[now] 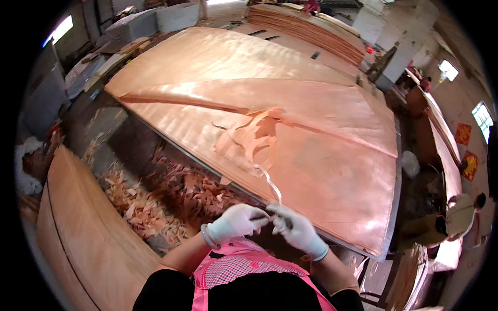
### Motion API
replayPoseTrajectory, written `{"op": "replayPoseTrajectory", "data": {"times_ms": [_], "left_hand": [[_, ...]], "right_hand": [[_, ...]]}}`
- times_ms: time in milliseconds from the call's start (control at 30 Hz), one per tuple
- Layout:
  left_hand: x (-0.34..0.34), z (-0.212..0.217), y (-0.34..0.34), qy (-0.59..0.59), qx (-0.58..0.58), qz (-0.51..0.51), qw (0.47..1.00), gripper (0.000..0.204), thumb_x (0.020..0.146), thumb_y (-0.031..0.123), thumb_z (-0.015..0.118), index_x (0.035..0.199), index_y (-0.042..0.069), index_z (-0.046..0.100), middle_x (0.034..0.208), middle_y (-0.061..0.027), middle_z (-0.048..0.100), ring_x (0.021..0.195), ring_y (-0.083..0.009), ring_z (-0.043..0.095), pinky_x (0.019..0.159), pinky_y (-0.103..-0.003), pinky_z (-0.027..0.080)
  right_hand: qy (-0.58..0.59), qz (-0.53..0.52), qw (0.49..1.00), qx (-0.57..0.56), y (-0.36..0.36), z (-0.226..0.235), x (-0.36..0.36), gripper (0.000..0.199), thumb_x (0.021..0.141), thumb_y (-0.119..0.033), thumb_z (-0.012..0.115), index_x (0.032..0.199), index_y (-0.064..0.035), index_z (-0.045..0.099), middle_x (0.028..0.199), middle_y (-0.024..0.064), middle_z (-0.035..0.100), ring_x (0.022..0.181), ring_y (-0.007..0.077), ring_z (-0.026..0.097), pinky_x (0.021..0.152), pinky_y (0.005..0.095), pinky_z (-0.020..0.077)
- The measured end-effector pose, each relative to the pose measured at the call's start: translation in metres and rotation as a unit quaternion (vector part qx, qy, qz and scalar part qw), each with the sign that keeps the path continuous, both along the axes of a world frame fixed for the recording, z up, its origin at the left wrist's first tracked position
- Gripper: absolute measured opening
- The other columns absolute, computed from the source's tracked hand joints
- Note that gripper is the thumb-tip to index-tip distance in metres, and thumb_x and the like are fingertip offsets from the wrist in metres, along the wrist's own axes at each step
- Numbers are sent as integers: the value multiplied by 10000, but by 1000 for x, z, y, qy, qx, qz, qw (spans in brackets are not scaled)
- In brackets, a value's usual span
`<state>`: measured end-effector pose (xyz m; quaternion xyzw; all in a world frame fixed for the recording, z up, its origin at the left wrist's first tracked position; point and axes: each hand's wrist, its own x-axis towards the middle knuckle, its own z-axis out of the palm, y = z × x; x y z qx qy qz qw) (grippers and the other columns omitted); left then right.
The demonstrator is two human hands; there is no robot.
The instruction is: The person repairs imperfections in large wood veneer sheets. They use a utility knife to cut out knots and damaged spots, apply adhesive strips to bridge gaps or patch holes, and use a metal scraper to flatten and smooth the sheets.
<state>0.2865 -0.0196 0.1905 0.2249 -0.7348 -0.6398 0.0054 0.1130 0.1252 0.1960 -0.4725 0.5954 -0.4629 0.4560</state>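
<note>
Both hands wear white gloves with pale blue cuffs and meet in front of my apron, at the near edge of the wood veneer sheets [332,176]. My left hand [238,222] is closed, its fingertips pinched toward the right hand on something too small to make out. My right hand [298,230] is closed around one end of a thin white strip [270,182]. That strip runs away from me to a pile of torn veneer pieces [259,136] lying on the sheets. A small dark thing shows between the right fingers; its kind cannot be told.
Veneer scraps [150,207] litter the floor left of the stack. A curved pile of veneer [83,223] stands at the lower left. Beyond is a tall veneer stack [311,31]. At the right edge, another person [461,215] is beside a long stack.
</note>
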Motion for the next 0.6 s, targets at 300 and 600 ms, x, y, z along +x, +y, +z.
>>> {"op": "replayPoseTrajectory", "data": {"times_ms": [300, 600], "left_hand": [[116, -2, -12, -103, -11, 41, 994, 292, 889, 295, 694, 997, 26, 736, 786, -80, 702, 744, -159, 657, 722, -293, 510], [238, -39, -92, -141, 14, 157, 977, 244, 882, 220, 718, 983, -2, 721, 807, -86, 695, 746, -122, 642, 712, -284, 509]], "right_hand": [[174, 90, 974, 114, 4, -38, 70, 213, 919, -191, 641, 1032, -18, 692, 867, 192, 672, 795, 275, 677, 722, 359, 516], [-15, 113, 956, 269, -93, -68, 148, 119, 946, -105, 588, 966, -10, 658, 702, -22, 573, 640, 58, 515, 603, 236, 431]]}}
